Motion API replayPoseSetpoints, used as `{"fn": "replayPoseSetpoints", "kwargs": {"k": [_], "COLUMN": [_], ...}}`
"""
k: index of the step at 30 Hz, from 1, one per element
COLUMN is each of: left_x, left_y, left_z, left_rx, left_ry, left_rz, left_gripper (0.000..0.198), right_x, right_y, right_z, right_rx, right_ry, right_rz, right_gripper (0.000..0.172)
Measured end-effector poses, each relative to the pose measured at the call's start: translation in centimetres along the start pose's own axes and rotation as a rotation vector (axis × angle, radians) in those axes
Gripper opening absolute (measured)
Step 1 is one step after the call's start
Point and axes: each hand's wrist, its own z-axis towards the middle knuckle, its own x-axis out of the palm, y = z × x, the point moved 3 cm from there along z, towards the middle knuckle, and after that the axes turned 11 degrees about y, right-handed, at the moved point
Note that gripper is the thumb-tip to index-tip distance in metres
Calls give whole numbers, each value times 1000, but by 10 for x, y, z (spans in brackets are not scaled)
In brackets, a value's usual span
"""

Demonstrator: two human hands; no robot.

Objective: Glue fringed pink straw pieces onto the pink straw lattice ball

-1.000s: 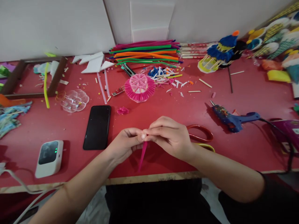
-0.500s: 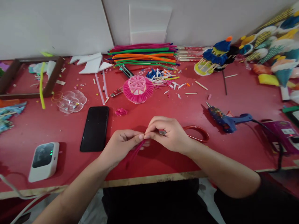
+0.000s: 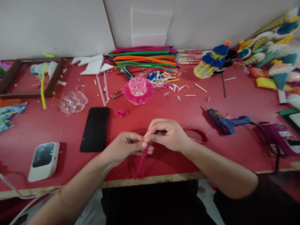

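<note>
My left hand and right hand pinch the pink strip near its top; loose ends dangle by front edge of counter; slack thumb pressure could let it splay or slip

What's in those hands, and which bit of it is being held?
Thin pink strands, held near their upper end: the left hand pinches them there, and the right hand pinches at the top too, though its exact grip is hidden.

The pink strip looks matt, the phone glossy and smooth.
</note>
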Motion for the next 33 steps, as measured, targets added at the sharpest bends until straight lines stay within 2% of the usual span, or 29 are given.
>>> {"fn": "replayPoseSetpoints", "kwargs": {"k": [3, 7, 10, 13, 16, 22, 25, 33], "left_x": [-3, -8, -9, -6, -1, 1, 1, 0], "left_y": [2, -4, -8, -8, -6, -6, -7, -6], "left_z": [3, 5, 5, 6, 8, 11, 11, 8], "left_rx": [67, 409, 554, 532, 479, 565, 603, 662], "left_ry": [-24, -142, -183, -167, -153, -191, -195, -179], "left_rz": [36, 19, -14, -64, -117, -143, -97, 49], "left_gripper": [32, 21, 14, 14, 15, 13, 11, 4], "right_x": [3, 5, 10, 17, 21, 19, 17, 11], "right_y": [-1, -4, -4, -2, 0, 4, 8, 15], "right_z": [0, -3, -4, -5, -5, -8, -9, -10], "right_rx": [2, -2, 5, 22, 33, -12, -24, -75], "right_ry": [-34, -229, -208, -137, -159, -314, -338, -271], "right_rz": [45, 194, 256, 251, 226, 73, 3, -172], "right_gripper": [17, 22, 26, 32, 33, 9, 2, 11]}}
